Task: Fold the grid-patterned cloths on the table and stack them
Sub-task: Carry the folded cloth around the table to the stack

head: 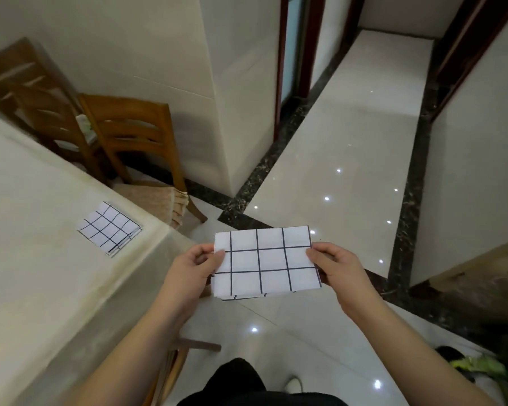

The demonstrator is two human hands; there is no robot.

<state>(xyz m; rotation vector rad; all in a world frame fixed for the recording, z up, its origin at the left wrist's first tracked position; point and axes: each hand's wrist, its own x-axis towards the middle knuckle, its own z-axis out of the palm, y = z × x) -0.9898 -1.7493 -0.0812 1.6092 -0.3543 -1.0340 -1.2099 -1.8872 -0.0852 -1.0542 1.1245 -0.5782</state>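
Note:
A folded white cloth with a black grid (266, 262) is held flat in the air over the floor, to the right of the table. My left hand (194, 266) pinches its left edge and my right hand (335, 266) pinches its right edge. A second folded grid cloth (109, 227) lies on the cream-covered table (41, 259), near the table's right corner, well to the left of both hands.
Two wooden chairs (135, 136) stand behind the table's far corner, one with a beige cushion. Another chair's wooden frame (185, 347) pokes out under my left forearm. Glossy tiled floor (335, 177) stretches ahead; a wall corner (232, 112) rises behind.

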